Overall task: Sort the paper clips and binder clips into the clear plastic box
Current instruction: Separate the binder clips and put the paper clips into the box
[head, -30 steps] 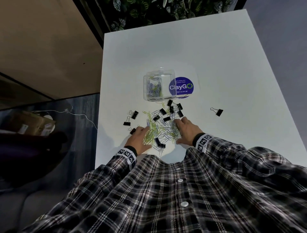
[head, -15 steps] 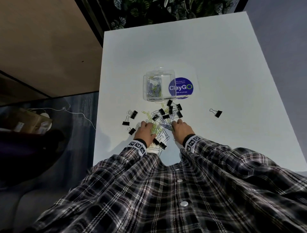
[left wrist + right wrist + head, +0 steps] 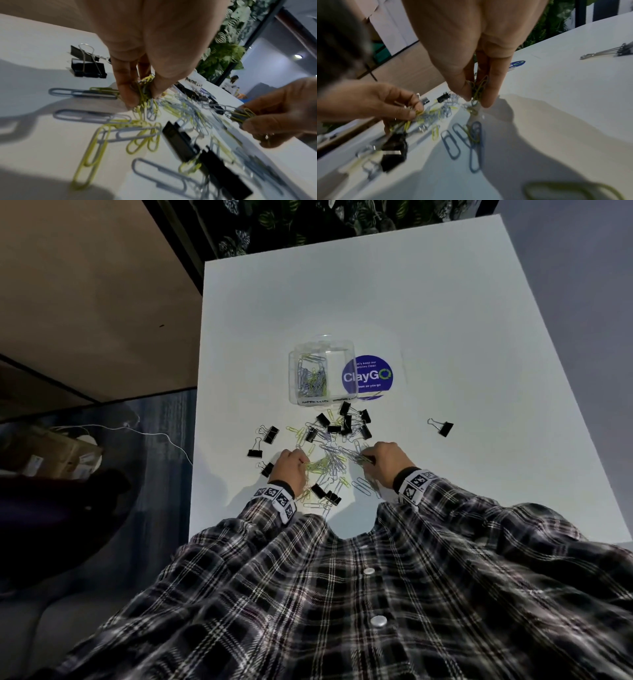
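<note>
A clear plastic box (image 3: 322,374) stands on the white table (image 3: 445,313), with grey and yellow paper clips in its left half. In front of it lies a heap of paper clips (image 3: 329,460) mixed with black binder clips (image 3: 346,419). My left hand (image 3: 291,469) pinches a bunch of mostly yellow paper clips (image 3: 145,89) at the heap's left side. My right hand (image 3: 385,462) pinches another bunch of paper clips (image 3: 478,88) at the heap's right side. Both bunches hang just above the table.
A round purple ClayGO sticker (image 3: 368,376) lies right of the box. One binder clip (image 3: 443,428) sits alone to the right, three more (image 3: 263,445) left of the heap. The table's left edge drops to a floor with a cardboard box (image 3: 51,453). Plants (image 3: 308,224) stand behind.
Both hands have gone from lying on the heap to pinching up bunches of paper clips. They first drew together, then moved slightly apart with the clips.
</note>
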The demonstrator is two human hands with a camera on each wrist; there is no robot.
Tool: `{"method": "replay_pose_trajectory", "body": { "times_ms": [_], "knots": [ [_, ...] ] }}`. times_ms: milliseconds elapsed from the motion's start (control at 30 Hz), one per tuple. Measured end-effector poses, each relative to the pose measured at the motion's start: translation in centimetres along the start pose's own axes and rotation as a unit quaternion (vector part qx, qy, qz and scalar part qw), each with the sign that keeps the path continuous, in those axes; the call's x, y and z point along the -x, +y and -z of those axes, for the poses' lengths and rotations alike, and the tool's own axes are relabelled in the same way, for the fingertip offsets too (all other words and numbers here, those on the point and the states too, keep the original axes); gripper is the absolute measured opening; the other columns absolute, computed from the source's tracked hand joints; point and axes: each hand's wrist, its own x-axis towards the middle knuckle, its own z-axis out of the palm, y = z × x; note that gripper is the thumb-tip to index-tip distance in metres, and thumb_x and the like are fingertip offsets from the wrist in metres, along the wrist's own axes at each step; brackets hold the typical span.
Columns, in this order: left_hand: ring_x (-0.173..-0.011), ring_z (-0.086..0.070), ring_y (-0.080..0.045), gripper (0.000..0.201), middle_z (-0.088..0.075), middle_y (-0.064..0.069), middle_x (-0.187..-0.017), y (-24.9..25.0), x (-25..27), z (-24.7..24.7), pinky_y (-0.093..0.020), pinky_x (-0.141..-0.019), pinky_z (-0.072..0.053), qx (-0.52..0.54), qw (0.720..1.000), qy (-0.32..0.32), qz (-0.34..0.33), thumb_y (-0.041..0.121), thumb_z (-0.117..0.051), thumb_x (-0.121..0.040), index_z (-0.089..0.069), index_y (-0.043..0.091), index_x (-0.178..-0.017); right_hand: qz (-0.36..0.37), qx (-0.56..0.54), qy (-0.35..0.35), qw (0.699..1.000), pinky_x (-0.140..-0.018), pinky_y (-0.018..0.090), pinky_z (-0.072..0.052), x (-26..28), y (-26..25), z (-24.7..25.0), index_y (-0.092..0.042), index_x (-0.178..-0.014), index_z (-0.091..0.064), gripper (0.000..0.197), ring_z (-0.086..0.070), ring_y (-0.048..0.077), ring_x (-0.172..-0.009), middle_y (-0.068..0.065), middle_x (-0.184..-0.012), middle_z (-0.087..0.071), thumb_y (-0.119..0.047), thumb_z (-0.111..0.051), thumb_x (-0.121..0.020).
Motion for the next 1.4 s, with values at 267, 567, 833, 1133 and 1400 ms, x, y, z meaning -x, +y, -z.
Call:
{"method": "replay_pose_trajectory", "body": {
  "times_ms": [267,567,833,1133,1400],
  "knots": [
    [-0.086,-0.062,-0.029,0.013,-0.065,-0.011,-0.104,-1.1,-0.4,3.2,-0.032,-0.08,-0.052,0.11,0.992,0.029,0.056,0.011,-0.053,-0.093,-0.063,0.019,-0.095,0.008,-0.062,0.052,0.997,-0.078,0.029,-0.049,-2.1,-3.5,4.9,-0.008,-0.107,-0.073,0.024,-0.064,0.028,-0.087,0.015,-0.097,-0.073,-0.018,-0.065,-0.086],
    [-0.068,-0.064,-0.018,0.014,-0.063,-0.002,-0.094,2.1,-3.7,9.9,-0.019,-0.055,-0.054,0.276,0.953,0.104,0.068,0.014,-0.056,-0.094,-0.066,0.018,-0.102,-0.059,-0.201,0.072,0.975,-0.076,0.039,-0.061,-11.7,-9.7,10.0,-0.006,-0.092,-0.076,0.017,-0.073,0.024,-0.076,0.012,-0.087,-0.075,-0.012,-0.069,-0.078],
    [-0.066,-0.064,-0.012,0.015,-0.063,0.001,-0.098,3.7,-11.3,13.0,-0.032,-0.071,-0.06,0.354,0.926,0.124,0.051,0.01,-0.058,-0.092,-0.067,0.023,-0.096,-0.112,-0.188,0.004,0.976,-0.081,0.031,-0.059,-19.2,-11.3,10.7,-0.01,-0.116,-0.066,0.034,-0.069,0.021,-0.098,0.01,-0.116,-0.068,-0.021,-0.066,-0.083],
    [-0.085,-0.066,-0.016,0.013,-0.068,0.004,-0.105,6.3,-19.3,11.9,-0.028,-0.083,-0.057,0.263,0.962,0.075,0.022,0.017,-0.061,-0.089,-0.069,0.026,-0.095,-0.102,-0.225,0.065,0.967,-0.075,0.028,-0.056,-16.6,-7.8,9.9,-0.018,-0.106,-0.072,0.038,-0.067,0.017,-0.097,0.005,-0.114,-0.071,0.005,-0.055,-0.082],
    [-0.119,-0.053,-0.026,0.028,-0.059,-0.005,-0.127,8.5,-17.9,9.6,-0.03,-0.103,-0.04,0.061,0.996,0.063,-0.03,0.017,-0.048,-0.092,-0.065,0.02,-0.115,-0.121,-0.212,0.081,0.966,-0.075,0.017,-0.051,-8.9,-1.1,8.4,-0.014,-0.098,-0.074,0.022,-0.065,0.01,-0.077,-0.002,-0.086,-0.071,-0.004,-0.058,-0.087]
  ]
}}
